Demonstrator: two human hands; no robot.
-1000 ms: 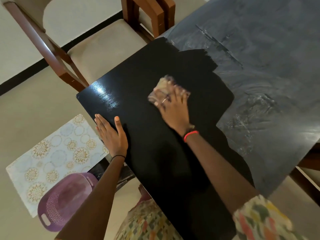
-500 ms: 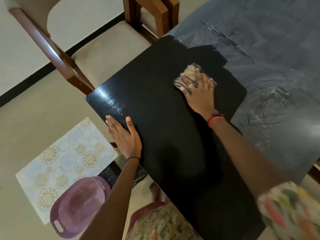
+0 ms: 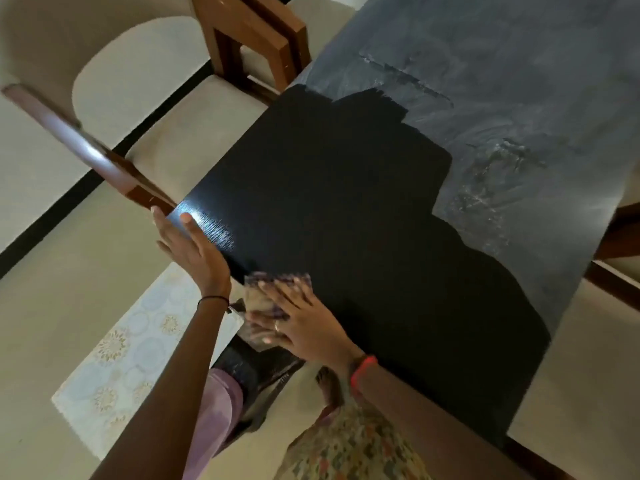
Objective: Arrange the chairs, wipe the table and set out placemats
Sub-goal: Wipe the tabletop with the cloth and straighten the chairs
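Now the right hand (image 3: 311, 327) lies flat with straight, spread fingers, pressing on the cloth (image 3: 263, 292) at the near edge of the black table (image 3: 346, 188). The cloth sits under the fingers and pokes out past them. The left hand (image 3: 194, 251) is flat too, resting on the table edge near the corner, just beside the cloth. The far part of the table looks grey and dusty. A chair (image 3: 194, 133) stands by the corner. A placemat (image 3: 121, 358) lies on the floor.
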